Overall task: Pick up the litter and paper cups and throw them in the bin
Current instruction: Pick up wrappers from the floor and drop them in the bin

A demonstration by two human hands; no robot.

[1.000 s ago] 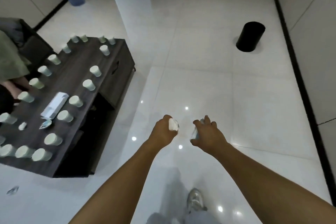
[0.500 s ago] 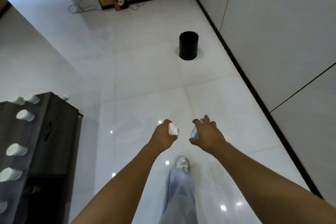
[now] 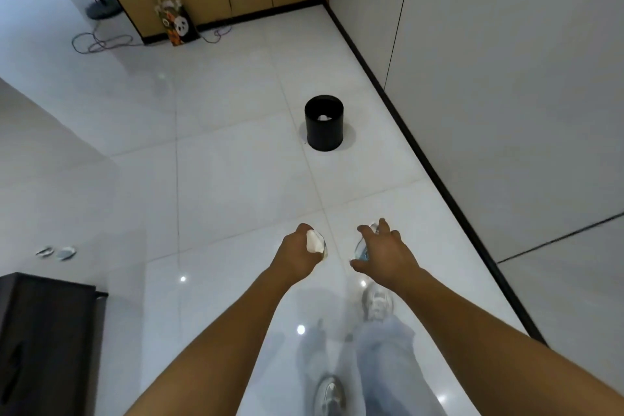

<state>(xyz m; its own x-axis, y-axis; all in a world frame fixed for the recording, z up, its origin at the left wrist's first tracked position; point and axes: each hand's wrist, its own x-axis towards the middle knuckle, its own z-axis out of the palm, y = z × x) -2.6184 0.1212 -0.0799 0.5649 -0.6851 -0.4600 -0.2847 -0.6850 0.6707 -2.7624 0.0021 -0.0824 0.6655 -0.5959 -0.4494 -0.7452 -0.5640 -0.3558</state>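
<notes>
Left hand (image 3: 301, 255), fingers curled around white crumpled paper (image 3: 314, 241); right hand (image 3: 383, 252), fingers loosely pinching a bluish wrapper (image 3: 362, 248). Bin (image 3: 324, 122) stands upright straight ahead on the floor, well apart, roughly equidistant from both hands.

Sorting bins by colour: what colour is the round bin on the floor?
Black, seen in the head view: the round bin.

The glossy white tiled floor (image 3: 236, 179) carries a black bin (image 3: 324, 132) near the wall, two bits of litter (image 3: 57, 252) well apart at the left, a panda bag (image 3: 177, 25), loose cables (image 3: 101, 42) and a lamp base (image 3: 103, 8).
</notes>
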